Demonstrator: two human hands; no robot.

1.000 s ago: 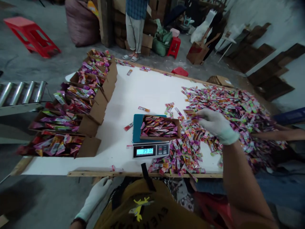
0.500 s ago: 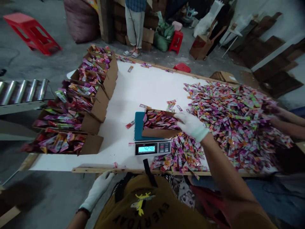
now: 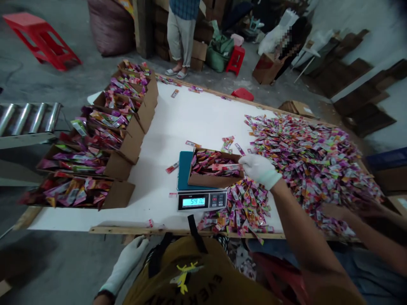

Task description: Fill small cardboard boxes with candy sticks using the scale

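My right hand [image 3: 258, 168], in a white glove, is closed at the right end of a small cardboard box [image 3: 210, 179]. Its fingertips meet the box's edge and the end of a pink packet [image 3: 225, 167]; what they grip, if anything, is hidden. Small colourful packets fill the box, which sits on the teal plate of a digital scale [image 3: 202, 201] with a lit display. Beside the scale lies a small heap of packets [image 3: 243, 207]. My left hand [image 3: 131, 255], also gloved, hangs by the table's front edge, fingers loosely stretched and holding nothing.
Filled boxes [image 3: 122, 195] stand in a row along the table's left side. A large packet pile [image 3: 305, 161] covers the right, where another person's hands [image 3: 340, 214] reach in. Left stands a roller conveyor [image 3: 28, 120]; beyond are a red stool [image 3: 41, 40] and two people.
My right hand has drawn slightly right, its fingers curling in from a spread pose. A pink packet now lies atop the box's contents. The scale reading has risen. The other person's hands moved nearer.
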